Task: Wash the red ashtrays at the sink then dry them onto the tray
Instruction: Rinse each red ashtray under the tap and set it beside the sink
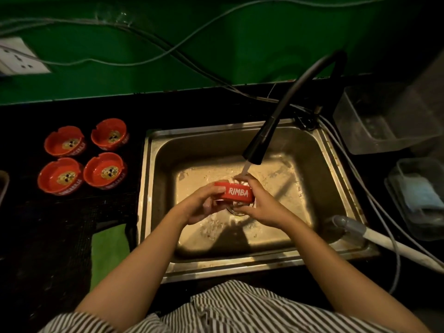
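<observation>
Both hands hold one red ashtray (236,193) over the sink (346,188), under the water from the tap (258,147). The left hand (203,207) fingers curl round its left side. The right hand (260,205) fingers wrap its right side. Four more ashtrays (83,156) sit on the counter (48,236), far left of the fingers.

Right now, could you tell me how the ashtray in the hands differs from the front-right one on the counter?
The held ashtray is tipped on edge, side lettering facing the camera, under running water over the sink; the counter ashtray sits flat, mouth up, showing a skull design, untouched. Both hands grip the held one. Both are red with white lettering.
</observation>
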`<state>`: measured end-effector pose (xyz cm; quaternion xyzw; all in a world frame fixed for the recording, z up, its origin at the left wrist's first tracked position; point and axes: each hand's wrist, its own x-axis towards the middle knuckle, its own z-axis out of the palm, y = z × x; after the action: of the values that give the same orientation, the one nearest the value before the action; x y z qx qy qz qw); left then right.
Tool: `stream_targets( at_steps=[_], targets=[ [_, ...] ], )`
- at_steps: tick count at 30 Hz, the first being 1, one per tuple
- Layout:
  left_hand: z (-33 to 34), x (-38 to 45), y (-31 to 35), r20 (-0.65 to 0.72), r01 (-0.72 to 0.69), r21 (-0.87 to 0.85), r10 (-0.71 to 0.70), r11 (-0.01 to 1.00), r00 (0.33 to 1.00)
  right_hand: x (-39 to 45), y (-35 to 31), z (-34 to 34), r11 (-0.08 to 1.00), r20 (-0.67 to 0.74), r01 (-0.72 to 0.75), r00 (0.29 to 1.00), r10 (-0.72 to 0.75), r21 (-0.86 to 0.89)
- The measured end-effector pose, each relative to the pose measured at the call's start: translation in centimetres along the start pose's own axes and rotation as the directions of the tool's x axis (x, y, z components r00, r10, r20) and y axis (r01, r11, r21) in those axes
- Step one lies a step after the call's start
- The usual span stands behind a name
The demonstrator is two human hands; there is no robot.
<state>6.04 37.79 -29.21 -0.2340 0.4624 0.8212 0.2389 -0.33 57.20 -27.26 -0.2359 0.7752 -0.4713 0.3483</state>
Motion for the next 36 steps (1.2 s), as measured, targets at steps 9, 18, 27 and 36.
stream_targets(
  at_steps=[9,18,27,36],
  targets=[
    [2.1,2.0,-1.4,-0.069,0.081,-0.086,-0.087,0.993,0.994,0.3,0.0,-0.9,0.995,-0.137,-0.028,0.99,0.04,0.091],
    [2.5,0.2,1.1,-0.172,-0.05,0.448,0.141,0.893,0.975,1.1,1.5,1.5,0.589,-0.007,-0.253,0.916,0.402,0.768],
    [1.1,-0.7,0.5,0.015,-0.139,0.595,0.162,0.791,0.987,1.4,0.8,0.7,0.711,0.007,-0.311,0.918,0.396,0.63],
    [1.0,0.7,-0.9,0.046,-0.314,0.638,0.372,0.703,0.927,-0.3,0.9,1.3,0.978,-0.217,-0.023,0.974,0.069,0.207]
  ],
)
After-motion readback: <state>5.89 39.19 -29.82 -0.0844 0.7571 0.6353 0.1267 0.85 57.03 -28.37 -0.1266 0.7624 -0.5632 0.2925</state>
